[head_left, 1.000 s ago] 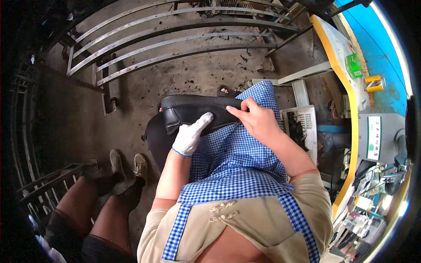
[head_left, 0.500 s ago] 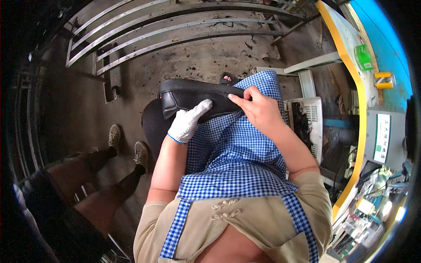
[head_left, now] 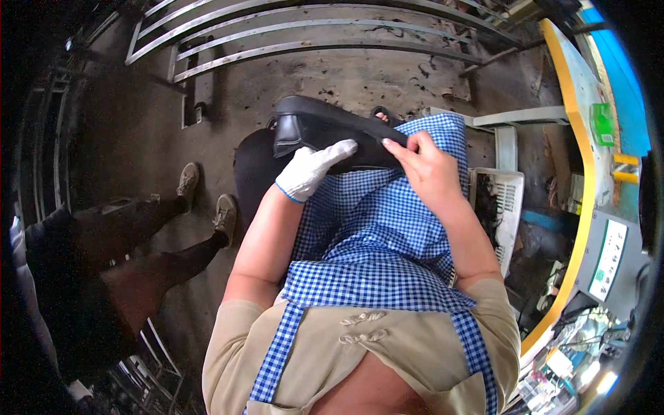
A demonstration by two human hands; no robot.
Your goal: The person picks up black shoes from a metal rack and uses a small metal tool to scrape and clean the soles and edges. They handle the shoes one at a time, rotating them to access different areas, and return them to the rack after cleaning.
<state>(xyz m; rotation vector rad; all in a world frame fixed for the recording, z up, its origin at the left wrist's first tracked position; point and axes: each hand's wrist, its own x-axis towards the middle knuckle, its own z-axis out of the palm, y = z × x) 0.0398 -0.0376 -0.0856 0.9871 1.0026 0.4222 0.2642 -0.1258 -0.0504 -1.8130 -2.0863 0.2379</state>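
Note:
A black leather shoe (head_left: 325, 123) lies across my lap, its heel end up at the left and its other end down toward the right. My left hand (head_left: 311, 168), in a white knitted glove with a blue hem, grips the shoe's near side, thumb pressed along the leather. Bare, my right hand (head_left: 430, 166) pinches the right end between thumb and fingers. Beneath the shoe spreads a blue-and-white checked apron (head_left: 373, 235). The fingers under the shoe are hidden.
Metal rails (head_left: 325, 46) of a rack cross the far floor. At my right stand a yellow-edged workbench (head_left: 584, 159) with a green box (head_left: 602, 124) and, lower, a white plastic basket (head_left: 510, 207) holding black scraps. A seated person's legs (head_left: 159, 249) reach in from the left.
The shoe has tipped, its heel end now higher relative to the right end. Both hands keep their hold. The whole view has shifted slightly.

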